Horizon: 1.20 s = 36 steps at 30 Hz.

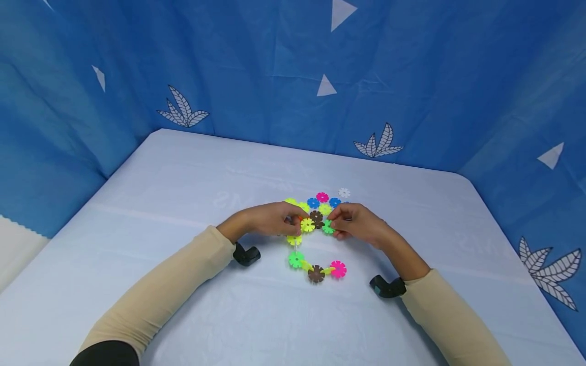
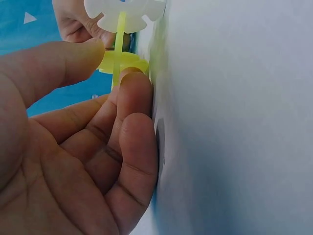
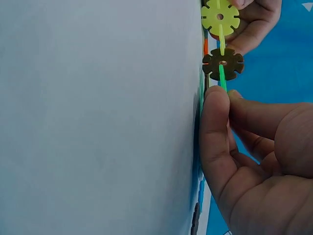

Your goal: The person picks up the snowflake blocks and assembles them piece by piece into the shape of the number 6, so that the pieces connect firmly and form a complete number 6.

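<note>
Notched plastic discs, slotted edge to edge, form a chain between my hands. My left hand [image 1: 276, 218] pinches the chain at a yellow disc [image 1: 307, 225] between thumb and fingertips. In the right wrist view a brown disc [image 3: 213, 67] joins that yellow one to a green disc [image 3: 223, 79] seen edge-on. My right hand [image 1: 356, 223] pinches the green disc with thumb and index finger. From the left hand's side the chain curves toward me through a lower green disc [image 1: 294, 260] and another brown disc [image 1: 313, 276], ending in a pink disc [image 1: 340, 269].
Loose-looking discs lie just beyond the hands, among them a pink one [image 1: 322, 197], a blue one [image 1: 313, 203] and a white one [image 1: 344, 192]. The white-covered table [image 1: 220, 178] meets a blue curtain [image 1: 256, 66] at its far edge.
</note>
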### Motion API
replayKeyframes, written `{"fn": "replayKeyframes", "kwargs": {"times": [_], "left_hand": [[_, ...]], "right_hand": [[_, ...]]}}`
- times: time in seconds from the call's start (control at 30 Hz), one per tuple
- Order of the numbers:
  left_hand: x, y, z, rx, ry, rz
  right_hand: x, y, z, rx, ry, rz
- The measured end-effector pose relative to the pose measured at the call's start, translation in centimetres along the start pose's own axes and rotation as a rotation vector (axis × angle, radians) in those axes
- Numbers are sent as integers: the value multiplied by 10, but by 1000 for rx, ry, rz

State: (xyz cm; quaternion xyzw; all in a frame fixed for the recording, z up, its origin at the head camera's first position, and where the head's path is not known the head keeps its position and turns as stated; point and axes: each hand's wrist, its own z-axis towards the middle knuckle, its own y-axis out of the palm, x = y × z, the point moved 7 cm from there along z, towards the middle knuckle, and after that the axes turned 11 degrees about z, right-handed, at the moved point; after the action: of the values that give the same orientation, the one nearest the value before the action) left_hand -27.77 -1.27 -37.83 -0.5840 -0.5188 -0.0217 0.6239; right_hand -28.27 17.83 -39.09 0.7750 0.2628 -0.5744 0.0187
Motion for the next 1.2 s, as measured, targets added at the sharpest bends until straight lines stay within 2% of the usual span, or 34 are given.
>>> {"fn": "replayKeyframes", "kwargs": {"times": [0.4,0.6,0.77,0.93,1.0,1.1,1.2], "left_hand": [[4,1,5,-1,9,44],[-1,2,5,-8,-4,-27],[-5,3,6,-11,-18,-83],[-6,5,6,-10,-38,-104],[-6,5,6,-10,-39,-109],[-7,5,5,-10,-43,-114],[-7,4,4,-9,-52,-121]], "right_hand": [[-4,3,1,6,-10,13],[-5,3,0,4,-31,-41],[-6,-7,-4,50,-60,-178],[-6,-38,-17,204,-119,-486],[-4,-53,-24,276,-117,-604],[1,-71,-32,352,-79,-680],[6,-82,-38,360,-35,-709]]}}
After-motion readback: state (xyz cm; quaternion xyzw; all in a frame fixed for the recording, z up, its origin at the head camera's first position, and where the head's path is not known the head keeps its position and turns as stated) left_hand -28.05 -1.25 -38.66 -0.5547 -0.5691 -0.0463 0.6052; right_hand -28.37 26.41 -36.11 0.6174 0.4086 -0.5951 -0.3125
